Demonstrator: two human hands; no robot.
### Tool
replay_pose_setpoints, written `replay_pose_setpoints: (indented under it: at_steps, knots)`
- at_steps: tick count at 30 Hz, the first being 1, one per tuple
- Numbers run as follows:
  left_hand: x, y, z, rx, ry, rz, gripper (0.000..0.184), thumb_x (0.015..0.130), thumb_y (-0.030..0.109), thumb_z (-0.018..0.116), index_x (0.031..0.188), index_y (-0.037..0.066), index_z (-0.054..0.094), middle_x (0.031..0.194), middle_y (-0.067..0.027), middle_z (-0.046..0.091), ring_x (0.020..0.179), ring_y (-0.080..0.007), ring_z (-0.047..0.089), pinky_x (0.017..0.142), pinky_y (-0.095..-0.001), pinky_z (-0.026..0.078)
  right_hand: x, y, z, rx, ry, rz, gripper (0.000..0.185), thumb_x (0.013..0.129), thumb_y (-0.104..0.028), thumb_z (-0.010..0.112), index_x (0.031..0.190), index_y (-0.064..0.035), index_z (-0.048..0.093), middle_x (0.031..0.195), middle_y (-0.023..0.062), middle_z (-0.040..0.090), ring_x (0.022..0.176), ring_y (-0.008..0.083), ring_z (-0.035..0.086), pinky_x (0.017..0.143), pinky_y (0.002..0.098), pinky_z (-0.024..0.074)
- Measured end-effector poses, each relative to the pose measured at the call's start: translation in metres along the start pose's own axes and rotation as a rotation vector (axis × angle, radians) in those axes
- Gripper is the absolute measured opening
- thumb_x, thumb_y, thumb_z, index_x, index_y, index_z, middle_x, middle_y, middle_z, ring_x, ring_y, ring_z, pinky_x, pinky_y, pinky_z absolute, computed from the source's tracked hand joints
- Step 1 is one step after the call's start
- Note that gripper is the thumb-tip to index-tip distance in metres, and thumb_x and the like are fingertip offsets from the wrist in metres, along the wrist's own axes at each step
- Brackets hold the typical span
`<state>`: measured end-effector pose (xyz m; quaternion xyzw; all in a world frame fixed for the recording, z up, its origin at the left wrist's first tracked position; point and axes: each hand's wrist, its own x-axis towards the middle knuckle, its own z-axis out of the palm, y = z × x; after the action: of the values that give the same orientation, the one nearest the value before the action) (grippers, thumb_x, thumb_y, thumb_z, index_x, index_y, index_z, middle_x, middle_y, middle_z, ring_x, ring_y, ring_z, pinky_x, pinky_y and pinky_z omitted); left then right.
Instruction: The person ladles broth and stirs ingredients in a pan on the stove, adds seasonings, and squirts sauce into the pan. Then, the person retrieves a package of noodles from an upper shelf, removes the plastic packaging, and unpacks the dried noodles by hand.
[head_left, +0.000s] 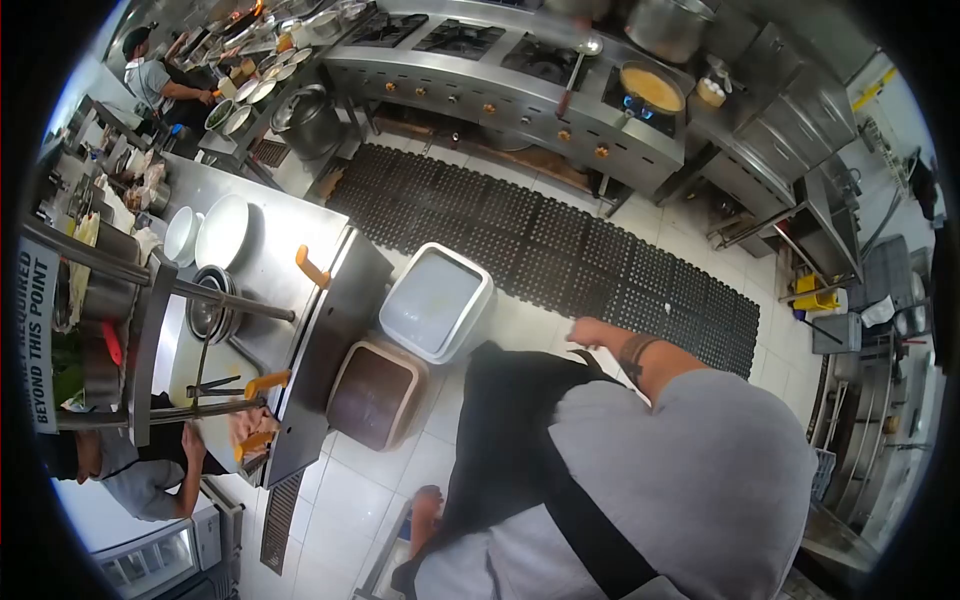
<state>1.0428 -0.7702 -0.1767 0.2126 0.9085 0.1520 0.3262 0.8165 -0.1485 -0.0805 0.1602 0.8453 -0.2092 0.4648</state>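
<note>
My right hand [585, 331] hangs out at my side above the floor by the black rubber mat [480, 220], its fingers curled in and no object showing in them. My left hand [426, 503] is low beside my black apron [510, 410], close to a metal-edged unit [388, 560]; its fingers are small and partly hidden, so I cannot tell their state. Between me and the steel counter [310, 370], a white lidded tub [437, 300] stands next to a brown-topped tub [375, 395] on the tiles.
A stove [500, 90] runs along the far side, with a pan of yellowish food [652, 88] over a blue flame and a ladle [580, 70]. White bowls [222, 230] sit on the counter. One co-worker [150, 480] is at lower left, another [150, 80] at upper left.
</note>
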Motion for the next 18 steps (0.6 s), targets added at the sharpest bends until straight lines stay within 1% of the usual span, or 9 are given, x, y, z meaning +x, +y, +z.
replay_pose_setpoints:
  at_steps: [1,3,5,6,7,9,14,16,18]
  knots:
    - [0.006,0.007,-0.030,0.055,-0.185,-0.072,0.024,0.084,0.015,0.061,0.103,0.005,0.073,0.103,-0.0156,0.073,0.092,-0.0288,0.072,0.082,-0.0452,0.059,-0.022,0.020,-0.008,0.202,0.046,0.152,0.031,0.095,-0.025,0.061,0.101,0.0034,0.073,0.094,0.0229,0.072,0.077,0.0354,0.073,0.068,0.0476,0.0602]
    - [0.021,0.037,-0.052,-0.150,-0.117,-0.185,0.024,0.088,0.016,0.061,0.104,0.003,0.073,0.108,-0.0147,0.074,0.095,-0.0283,0.072,0.083,-0.0442,0.058,-0.025,0.062,-0.024,0.238,0.096,0.208,0.032,0.094,-0.024,0.061,0.103,0.0043,0.072,0.086,0.0213,0.071,0.079,0.0333,0.074,0.067,0.0473,0.0616]
    - [0.029,0.111,-0.109,-1.056,0.173,-0.673,0.023,0.091,0.020,0.061,0.100,0.004,0.075,0.110,-0.0151,0.074,0.100,-0.0276,0.072,0.090,-0.0439,0.056,-0.007,0.096,-0.042,0.286,0.121,0.222,0.036,0.095,-0.029,0.061,0.099,0.0047,0.071,0.083,0.0195,0.071,0.073,0.0317,0.072,0.062,0.0471,0.0592]
    - [0.040,0.085,-0.069,-0.553,0.208,-0.445,0.026,0.094,0.024,0.060,0.104,0.004,0.074,0.109,-0.0163,0.073,0.102,-0.0304,0.071,0.090,-0.0449,0.056,0.006,0.107,-0.056,0.316,0.136,0.209,0.038,0.095,-0.032,0.061,0.098,0.0049,0.071,0.082,0.0187,0.071,0.069,0.0309,0.071,0.059,0.0470,0.0581]
    - [0.049,0.082,-0.056,-0.492,0.177,-0.395,0.026,0.094,0.025,0.060,0.104,0.005,0.073,0.110,-0.0165,0.073,0.102,-0.0310,0.071,0.090,-0.0450,0.056,0.024,0.117,-0.073,0.344,0.158,0.167,0.041,0.095,-0.035,0.061,0.096,0.0051,0.070,0.081,0.0178,0.071,0.066,0.0301,0.069,0.056,0.0469,0.0569]
    - [0.065,0.088,-0.036,-0.461,0.099,-0.357,0.027,0.094,0.025,0.060,0.106,0.005,0.073,0.111,-0.0170,0.073,0.104,-0.0322,0.070,0.091,-0.0452,0.055,0.069,0.128,-0.115,0.407,0.213,0.056,0.046,0.096,-0.040,0.061,0.092,0.0054,0.069,0.079,0.0161,0.070,0.060,0.0285,0.067,0.051,0.0467,0.0546]
    - [0.111,0.129,-0.045,-0.251,0.000,-0.197,0.030,0.094,0.026,0.061,0.111,0.005,0.072,0.114,-0.0183,0.072,0.108,-0.0350,0.069,0.093,-0.0457,0.054,0.176,0.110,-0.262,1.022,0.378,-0.054,0.045,0.099,-0.040,0.058,0.090,0.0029,0.064,0.068,0.0122,0.061,0.051,0.0233,0.060,0.043,0.0363,0.0473]
    - [0.136,0.156,-0.067,-0.126,0.016,-0.105,0.031,0.094,0.026,0.061,0.113,0.005,0.072,0.115,-0.0188,0.072,0.109,-0.0362,0.068,0.094,-0.0459,0.054,0.240,0.113,-0.325,1.164,0.357,-0.109,0.030,0.103,-0.035,0.058,0.096,-0.0057,0.060,0.072,0.0063,0.058,0.055,0.0162,0.055,0.041,0.0301,0.0405]
    - [0.154,0.182,-0.076,-0.393,-0.174,-0.362,0.035,0.094,0.027,0.061,0.119,0.005,0.070,0.118,-0.0196,0.071,0.112,-0.0387,0.066,0.096,-0.0462,0.053,0.290,0.116,-0.383,1.243,0.272,-0.131,0.029,0.101,-0.034,0.061,0.102,-0.0055,0.054,0.068,0.0055,0.054,0.056,0.0168,0.053,0.042,0.0310,0.0408]
